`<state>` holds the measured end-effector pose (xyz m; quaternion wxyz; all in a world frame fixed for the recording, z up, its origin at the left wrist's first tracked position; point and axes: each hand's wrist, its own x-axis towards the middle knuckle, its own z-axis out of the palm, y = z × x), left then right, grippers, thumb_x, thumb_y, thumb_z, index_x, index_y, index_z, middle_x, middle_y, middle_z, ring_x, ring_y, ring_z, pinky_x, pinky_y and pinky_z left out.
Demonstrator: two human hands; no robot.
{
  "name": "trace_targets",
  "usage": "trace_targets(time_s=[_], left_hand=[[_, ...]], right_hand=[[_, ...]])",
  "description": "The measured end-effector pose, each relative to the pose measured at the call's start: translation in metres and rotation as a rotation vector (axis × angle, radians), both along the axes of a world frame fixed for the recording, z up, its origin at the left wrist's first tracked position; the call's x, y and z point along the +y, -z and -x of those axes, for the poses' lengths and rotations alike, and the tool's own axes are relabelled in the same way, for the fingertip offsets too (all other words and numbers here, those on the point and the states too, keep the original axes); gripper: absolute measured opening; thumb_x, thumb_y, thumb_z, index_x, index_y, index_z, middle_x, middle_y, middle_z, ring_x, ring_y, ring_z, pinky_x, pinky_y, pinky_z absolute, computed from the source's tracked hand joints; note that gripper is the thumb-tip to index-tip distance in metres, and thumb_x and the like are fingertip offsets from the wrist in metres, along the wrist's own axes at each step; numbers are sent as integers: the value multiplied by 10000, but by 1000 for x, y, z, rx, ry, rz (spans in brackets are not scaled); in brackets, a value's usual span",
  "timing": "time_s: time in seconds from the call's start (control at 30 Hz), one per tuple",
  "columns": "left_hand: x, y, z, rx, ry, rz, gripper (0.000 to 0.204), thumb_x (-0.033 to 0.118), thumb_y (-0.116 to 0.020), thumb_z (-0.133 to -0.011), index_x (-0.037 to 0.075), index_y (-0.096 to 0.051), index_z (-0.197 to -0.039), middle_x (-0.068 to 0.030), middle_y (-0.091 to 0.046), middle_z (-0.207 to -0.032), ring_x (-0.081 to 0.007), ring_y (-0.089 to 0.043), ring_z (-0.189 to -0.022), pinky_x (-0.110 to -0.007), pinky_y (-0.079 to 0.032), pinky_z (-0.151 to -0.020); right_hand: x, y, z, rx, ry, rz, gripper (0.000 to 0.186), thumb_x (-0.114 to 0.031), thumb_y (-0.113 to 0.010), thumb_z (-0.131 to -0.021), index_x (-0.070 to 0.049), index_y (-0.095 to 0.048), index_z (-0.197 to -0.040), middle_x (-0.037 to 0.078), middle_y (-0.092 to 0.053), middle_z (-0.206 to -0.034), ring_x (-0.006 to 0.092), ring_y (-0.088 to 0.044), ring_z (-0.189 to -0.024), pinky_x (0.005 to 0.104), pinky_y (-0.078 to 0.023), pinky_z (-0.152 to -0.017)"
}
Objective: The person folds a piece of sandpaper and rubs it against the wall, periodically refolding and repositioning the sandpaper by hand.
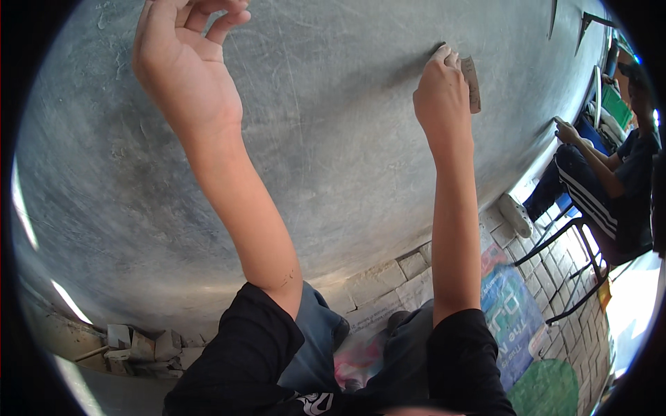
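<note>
A large grey surface (pixel 333 132), scratched and smeared with pale marks, fills most of the view before me. My right hand (pixel 444 87) is closed round a piece of sandpaper (pixel 471 87) and rests against this surface. The sandpaper's brown printed backing shows beside the hand, and a dark edge pokes out at the fingertips. Higher at the left, my left hand (pixel 191 66) is raised with its palm turned partly inward. Its fingers are loosely bent and apart, with nothing seen in them; the upper edge cuts off some of them.
At the right, another person (pixel 631 166) sits on a dark-framed chair (pixel 579 229), one hand at the same surface. Broken blocks (pixel 142 347) lie at the lower left. A printed blue sheet (pixel 510 312) and a green round piece (pixel 548 388) cover part of the paved floor (pixel 569 333).
</note>
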<state>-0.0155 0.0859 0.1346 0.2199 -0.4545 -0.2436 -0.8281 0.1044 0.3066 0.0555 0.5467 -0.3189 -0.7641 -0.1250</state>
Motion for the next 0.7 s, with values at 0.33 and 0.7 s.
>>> trace_targets(time_s=[0.33, 0.7], left_hand=[[16, 1, -33, -204, -33, -34, 229, 208, -557, -933, 36, -673, -1031, -29, -606, -775, -135, -584, -726, -279, -482, -647], [22, 0, -41, -191, 3, 63, 230, 193, -542, -931, 23, -685, -992, -41, -626, -745, -141, -595, -687, -288, -496, -634]], right_hand=[[4, -1, 1, 6, 52, 35, 420, 87, -581, -870, 222, -517, -1263, 298, -628, -1174, 377, -649, -1091, 448, -533, -896], [3, -10, -11, 36, 181, -167, 549, 122, -508, -818, 210, -482, -1359, 353, -605, -1294, 402, -650, -1178, 410, -528, -1013]])
